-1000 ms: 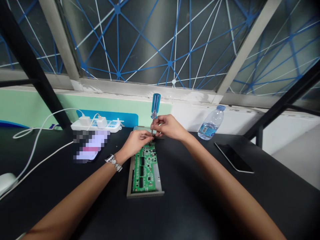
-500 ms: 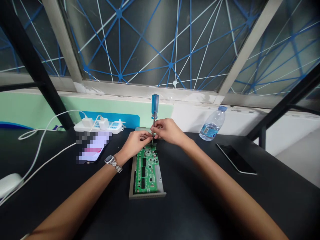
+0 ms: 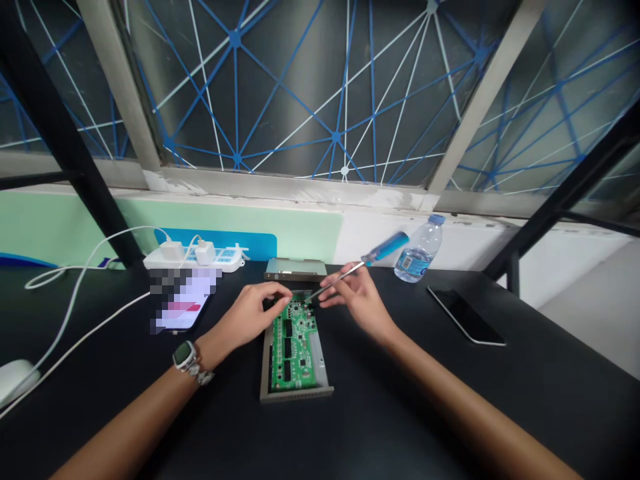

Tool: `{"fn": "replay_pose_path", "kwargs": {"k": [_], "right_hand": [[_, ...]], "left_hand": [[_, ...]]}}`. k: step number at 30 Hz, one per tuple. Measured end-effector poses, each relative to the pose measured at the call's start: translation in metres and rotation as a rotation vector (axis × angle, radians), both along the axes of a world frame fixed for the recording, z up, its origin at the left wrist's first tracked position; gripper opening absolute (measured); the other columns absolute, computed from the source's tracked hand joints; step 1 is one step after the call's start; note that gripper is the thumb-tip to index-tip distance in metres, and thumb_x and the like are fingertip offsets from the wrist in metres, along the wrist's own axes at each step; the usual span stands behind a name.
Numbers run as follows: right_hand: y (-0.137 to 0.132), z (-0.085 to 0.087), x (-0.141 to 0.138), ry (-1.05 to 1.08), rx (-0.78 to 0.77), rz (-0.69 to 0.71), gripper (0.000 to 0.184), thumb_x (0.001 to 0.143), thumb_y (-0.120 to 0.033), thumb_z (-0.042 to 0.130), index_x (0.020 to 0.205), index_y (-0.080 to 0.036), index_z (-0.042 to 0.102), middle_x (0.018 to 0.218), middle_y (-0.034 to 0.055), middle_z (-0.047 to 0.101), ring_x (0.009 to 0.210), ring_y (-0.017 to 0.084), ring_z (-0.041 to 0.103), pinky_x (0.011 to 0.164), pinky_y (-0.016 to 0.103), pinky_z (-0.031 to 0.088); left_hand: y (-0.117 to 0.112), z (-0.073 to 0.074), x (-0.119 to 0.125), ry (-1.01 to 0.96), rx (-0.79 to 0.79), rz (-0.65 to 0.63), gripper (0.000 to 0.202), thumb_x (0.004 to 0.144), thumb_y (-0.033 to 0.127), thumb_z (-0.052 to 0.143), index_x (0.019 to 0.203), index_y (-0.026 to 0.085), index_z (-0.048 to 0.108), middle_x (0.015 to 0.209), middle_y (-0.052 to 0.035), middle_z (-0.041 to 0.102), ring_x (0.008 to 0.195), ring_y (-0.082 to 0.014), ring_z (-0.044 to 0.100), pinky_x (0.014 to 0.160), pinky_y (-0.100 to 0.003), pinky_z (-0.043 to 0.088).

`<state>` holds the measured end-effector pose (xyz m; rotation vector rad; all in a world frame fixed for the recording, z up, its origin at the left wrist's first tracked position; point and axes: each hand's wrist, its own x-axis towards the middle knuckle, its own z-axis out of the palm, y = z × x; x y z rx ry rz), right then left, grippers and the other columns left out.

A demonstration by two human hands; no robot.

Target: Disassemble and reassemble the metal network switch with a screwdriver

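Note:
A green circuit board (image 3: 304,347) lies in a shallow grey metal casing (image 3: 295,396), pointing away from me on the black table. My right hand (image 3: 357,297), just right of the board's far end, grips a screwdriver (image 3: 385,249) by its metal shaft. The blue handle tilts up to the right, and the tip points down-left toward the board's far end; whether it touches is unclear. My left hand (image 3: 255,308) is at the board's far left corner. Its thumb and index fingertip nearly meet there in a pinch, and anything between them is too small to make out.
Behind the board lies a grey metal piece (image 3: 295,268). A water bottle (image 3: 419,250) and a dark phone (image 3: 465,315) are on the right. To the left are a lit phone (image 3: 193,300), a white power strip (image 3: 220,257) with cables, and a white mouse (image 3: 17,380).
The screwdriver has gone from upright over the board's far end to tilted rightward. My right hand has moved right and down, and my left hand slightly left, away from the right one.

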<state>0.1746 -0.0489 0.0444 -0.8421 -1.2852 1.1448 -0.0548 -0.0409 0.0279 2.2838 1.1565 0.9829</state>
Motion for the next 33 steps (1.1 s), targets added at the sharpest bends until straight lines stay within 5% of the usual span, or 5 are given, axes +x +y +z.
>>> {"fn": "replay_pose_path", "kwargs": {"k": [6,33], "right_hand": [[-0.015,-0.017,-0.001,0.212,-0.075,-0.083,0.038,0.078,-0.016,0.069,0.091,-0.025,0.035,0.083,-0.0010,0.072,0.066,0.017,0.070,0.066,0.036,0.058],[-0.018,-0.021,-0.008,0.396,-0.196,-0.143,0.039,0.071,-0.014,0.072,0.087,-0.025,0.039,0.081,0.0002,0.073,0.067,0.020,0.071,0.068,0.035,0.055]], "left_hand": [[-0.001,-0.003,0.002,0.098,0.022,-0.053,0.016,0.089,0.031,0.059,0.099,0.024,0.070,0.100,-0.0035,0.072,0.093,-0.0199,0.065,0.083,-0.035,0.048],[-0.006,-0.001,0.009,0.004,0.062,-0.014,0.013,0.090,0.027,0.058,0.097,0.021,0.065,0.097,-0.0045,0.069,0.088,-0.0180,0.064,0.081,-0.032,0.050]]}}
